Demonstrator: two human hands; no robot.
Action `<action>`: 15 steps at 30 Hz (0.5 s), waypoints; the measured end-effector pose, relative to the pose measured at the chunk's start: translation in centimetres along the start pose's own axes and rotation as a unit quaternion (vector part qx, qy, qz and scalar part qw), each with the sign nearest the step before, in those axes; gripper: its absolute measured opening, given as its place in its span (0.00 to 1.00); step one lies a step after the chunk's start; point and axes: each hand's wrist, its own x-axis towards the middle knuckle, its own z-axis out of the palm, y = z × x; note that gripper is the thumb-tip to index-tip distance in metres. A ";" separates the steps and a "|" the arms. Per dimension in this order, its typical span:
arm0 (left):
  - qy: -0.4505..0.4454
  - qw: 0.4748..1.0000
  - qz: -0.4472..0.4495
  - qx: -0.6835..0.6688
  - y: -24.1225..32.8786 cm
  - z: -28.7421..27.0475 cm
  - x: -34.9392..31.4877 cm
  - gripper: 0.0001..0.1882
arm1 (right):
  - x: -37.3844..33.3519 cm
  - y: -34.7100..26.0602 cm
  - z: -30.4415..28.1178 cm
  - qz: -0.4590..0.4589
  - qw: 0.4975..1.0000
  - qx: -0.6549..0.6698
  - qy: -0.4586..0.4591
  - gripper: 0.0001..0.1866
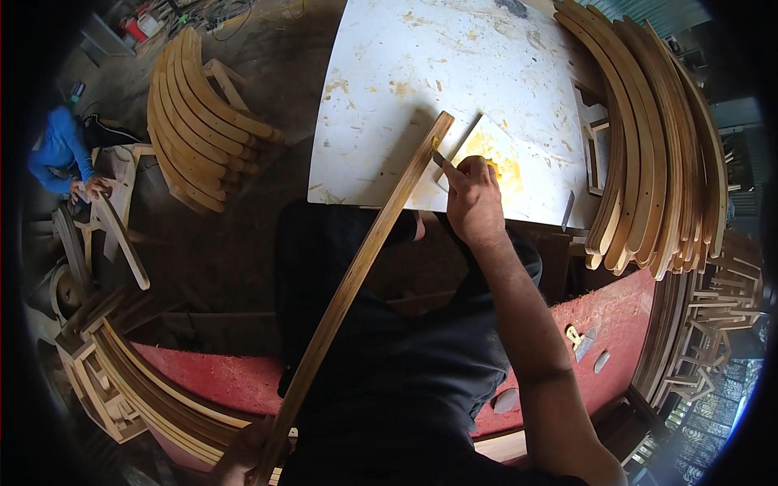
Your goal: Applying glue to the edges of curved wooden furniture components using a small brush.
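Note:
A long narrow wooden slat (pixel 365 259) slants from my lap up over the edge of the white table (pixel 365 121). Its lower end is in my left hand (pixel 243 449), whose fingers are partly hidden by the wood. My right hand (pixel 476 202) pinches a small putty knife (pixel 438 159), its blade against the slat's side near the top end. A dab of yellow filler shows on the wood there. Beneath and beside my right hand lies a small white board (pixel 484 130) smeared with yellow filler. A thin metal blade (pixel 567 209) rests at the table's near right corner.
Curved wooden slats are stacked at the right (pixel 640 146), with another pile (pixel 194 121) at the upper left. A red bench (pixel 600 316) beside me bears a second putty knife (pixel 582 342) and stones. A co-worker in a blue sleeve (pixel 69 146) handles wood at far left.

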 end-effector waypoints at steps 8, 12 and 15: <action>0.026 1.000 0.004 -0.005 1.6 2.8 -1.2 0.23 | 2.8 2.1 0.4 0.025 0.978 0.200 0.049 0.12; -0.019 0.999 0.042 -0.004 1.9 3.3 -1.8 0.23 | 3.9 3.2 2.0 -0.010 0.979 0.198 0.041 0.13; -0.069 0.997 0.029 0.021 0.5 0.1 0.3 0.23 | 3.1 3.3 1.5 -0.074 0.988 0.130 0.032 0.14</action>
